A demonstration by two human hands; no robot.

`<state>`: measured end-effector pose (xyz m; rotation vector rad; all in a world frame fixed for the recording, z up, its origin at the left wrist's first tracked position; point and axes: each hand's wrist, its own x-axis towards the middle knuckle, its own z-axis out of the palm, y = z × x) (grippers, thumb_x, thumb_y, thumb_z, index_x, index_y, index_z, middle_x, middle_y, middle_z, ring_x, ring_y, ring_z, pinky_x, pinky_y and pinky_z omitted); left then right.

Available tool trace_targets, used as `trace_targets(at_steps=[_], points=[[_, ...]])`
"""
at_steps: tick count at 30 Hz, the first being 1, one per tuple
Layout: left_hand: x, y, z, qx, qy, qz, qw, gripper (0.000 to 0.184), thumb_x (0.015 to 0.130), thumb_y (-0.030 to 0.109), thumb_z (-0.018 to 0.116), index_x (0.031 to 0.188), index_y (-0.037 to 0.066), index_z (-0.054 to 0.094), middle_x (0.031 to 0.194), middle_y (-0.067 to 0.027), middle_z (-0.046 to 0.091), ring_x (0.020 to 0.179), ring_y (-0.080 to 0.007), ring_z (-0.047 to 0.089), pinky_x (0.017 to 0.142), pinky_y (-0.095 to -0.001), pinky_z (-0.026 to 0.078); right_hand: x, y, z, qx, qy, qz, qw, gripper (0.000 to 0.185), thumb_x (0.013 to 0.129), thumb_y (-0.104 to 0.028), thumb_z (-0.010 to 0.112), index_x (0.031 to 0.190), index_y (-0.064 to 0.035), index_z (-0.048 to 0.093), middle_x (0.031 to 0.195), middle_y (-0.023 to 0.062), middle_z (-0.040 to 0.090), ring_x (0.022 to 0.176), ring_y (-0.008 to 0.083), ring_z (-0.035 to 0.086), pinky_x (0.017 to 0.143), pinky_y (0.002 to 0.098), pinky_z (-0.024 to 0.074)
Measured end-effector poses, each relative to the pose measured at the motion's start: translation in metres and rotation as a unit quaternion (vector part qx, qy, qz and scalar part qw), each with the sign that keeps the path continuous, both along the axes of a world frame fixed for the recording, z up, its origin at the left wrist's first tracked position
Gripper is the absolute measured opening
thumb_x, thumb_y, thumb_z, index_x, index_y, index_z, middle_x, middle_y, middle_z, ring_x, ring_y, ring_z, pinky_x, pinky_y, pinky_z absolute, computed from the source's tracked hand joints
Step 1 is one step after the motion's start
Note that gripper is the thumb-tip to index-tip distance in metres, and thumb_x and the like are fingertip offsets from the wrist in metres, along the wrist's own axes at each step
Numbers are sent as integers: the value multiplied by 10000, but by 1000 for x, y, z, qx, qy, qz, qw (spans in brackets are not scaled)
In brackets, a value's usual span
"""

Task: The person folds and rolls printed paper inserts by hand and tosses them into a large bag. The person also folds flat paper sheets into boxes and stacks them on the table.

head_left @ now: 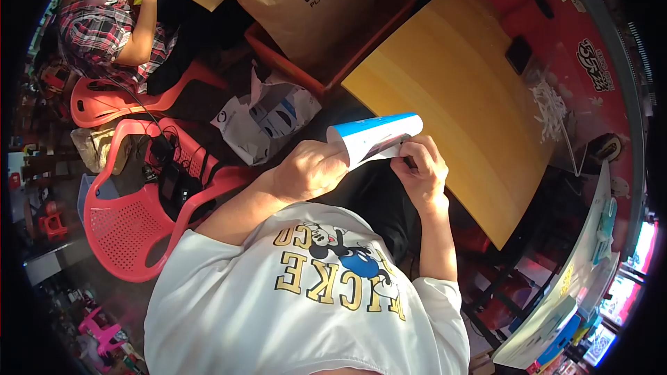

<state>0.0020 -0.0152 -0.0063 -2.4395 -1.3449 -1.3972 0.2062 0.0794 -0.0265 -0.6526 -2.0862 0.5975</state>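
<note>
A sheet of glossy printed paper (372,132), blue and white, is bent into a loose curl in front of my chest. My left hand (310,169) is closed on its left end. At the lower right edge, the fingers of my right hand (422,169) are curled in and pinch the paper. Part of the printed side shows between the hands, but the print is too small to read. The sheet is held in the air, close to the near corner of a yellow wooden tabletop (445,97).
A large brown paper sack (306,14) stands in a red crate (285,59) ahead. Left are red plastic chairs (128,219), one bearing a black bag and cables. A crumpled white bag (267,118) lies on the floor. Another person (114,35) sits at upper left. A dark phone (518,54) lies by the table's far edge.
</note>
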Motion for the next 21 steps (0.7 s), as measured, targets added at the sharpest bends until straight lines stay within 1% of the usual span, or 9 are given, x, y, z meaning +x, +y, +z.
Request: trace_targets(at_steps=[2,4,5,6,7,11,13,19,21], points=[[-1,0,-1,-4,-1,1,1000,151,727,-29,631,838,-4,532,686,-85,551,556,-222,576,464,-306,469,2,-2,-2,-5,1,2,1000,267,614,119,688,758,-60,551,734,24,551,551,104,496,483,220,409],[-2,1,-3,9,-5,15,1000,166,721,-35,633,850,-2,534,679,-85,547,548,-224,573,458,-307,465,8,-3,-1,-153,7,0,988,258,643,86,717,807,-60,583,699,30,542,606,126,533,522,230,419],[-4,2,0,12,-12,9,1000,174,717,-44,629,854,1,532,673,-85,544,537,-227,569,456,-306,462,12,-2,5,-256,17,3,967,183,709,28,733,814,-45,602,671,-2,522,613,77,511,532,200,396],[-6,2,0,14,-16,3,1000,175,715,-49,627,853,0,532,669,-85,542,532,-228,566,455,-306,461,13,-1,12,-374,129,31,918,134,756,-23,731,819,-24,613,684,-29,530,628,50,494,560,183,389],[-9,1,0,15,-21,-4,1000,175,713,-55,625,852,0,533,664,-85,540,527,-229,563,454,-307,460,18,3,14,-460,155,10,874,110,787,-47,715,815,-7,616,735,-18,563,661,41,499,588,186,400],[-16,0,1,3,-1,-37,999,186,692,-55,620,846,-2,532,657,-83,538,517,-220,554,443,-309,449,24,20,13,-458,99,36,883,120,806,-70,702,847,11,625,759,-11,592,690,54,532,632,189,430],[-17,1,1,10,4,-37,999,187,688,-50,615,849,-1,533,660,-85,542,512,-214,550,436,-309,442,26,24,13,-442,7,104,891,110,800,-72,707,840,8,643,730,-3,600,674,61,543,630,187,436],[-19,1,-1,12,11,-34,999,192,689,-52,619,854,2,536,670,-88,549,510,-211,550,434,-307,444,18,21,15,-464,-35,97,880,121,778,-96,729,835,2,686,690,3,610,620,50,528,568,193,420],[-22,-3,-4,-34,16,-45,998,189,731,-50,653,913,-40,604,785,-143,644,596,-258,628,519,-318,518,17,21,14,-476,-40,93,874,122,778,-98,728,832,3,686,682,2,610,610,51,521,559,198,415]])
